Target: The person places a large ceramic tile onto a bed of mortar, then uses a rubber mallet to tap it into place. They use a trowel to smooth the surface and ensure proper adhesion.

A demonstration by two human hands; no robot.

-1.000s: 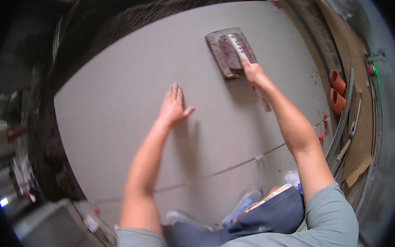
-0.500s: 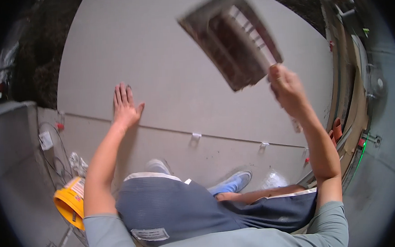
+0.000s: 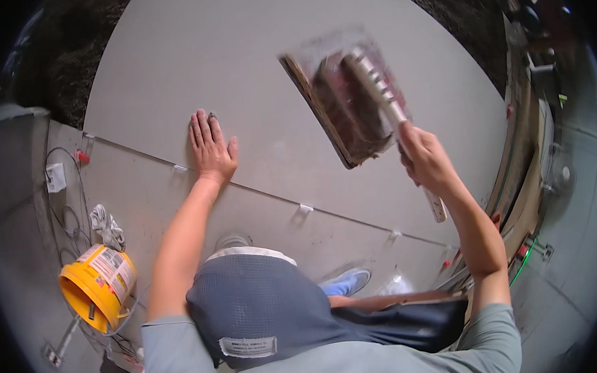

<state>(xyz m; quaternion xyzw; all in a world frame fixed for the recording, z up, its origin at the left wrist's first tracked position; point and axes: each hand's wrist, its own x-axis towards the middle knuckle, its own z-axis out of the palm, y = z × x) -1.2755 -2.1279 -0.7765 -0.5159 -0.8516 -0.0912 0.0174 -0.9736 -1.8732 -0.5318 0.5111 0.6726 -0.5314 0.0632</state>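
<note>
My left hand [image 3: 211,151] lies palm down, fingers spread, on a large grey tile [image 3: 188,63] just above a seam with small white clips [image 3: 305,208]. My right hand [image 3: 419,148] is closed round the long pale handle of a worn, stained rectangular tool [image 3: 338,109], like a float or tamper, with a dark underside edge. The tool is over the right half of the tile and partly blurred; whether it touches the surface I cannot tell.
A yellow bucket [image 3: 96,291] on its side, a cable and crumpled white cloth [image 3: 106,225] lie at left. Red pieces [image 3: 82,156] sit by the seam's end. Long boards [image 3: 527,172] run along the right, beside a tool with a green light [image 3: 526,261]. Dark rough ground borders the tile's far edges.
The view has swung and the bucket now shows fully. Since half a second ago the tool sits lower in view and has turned. My left hand stays flat on the tile near the seam.
</note>
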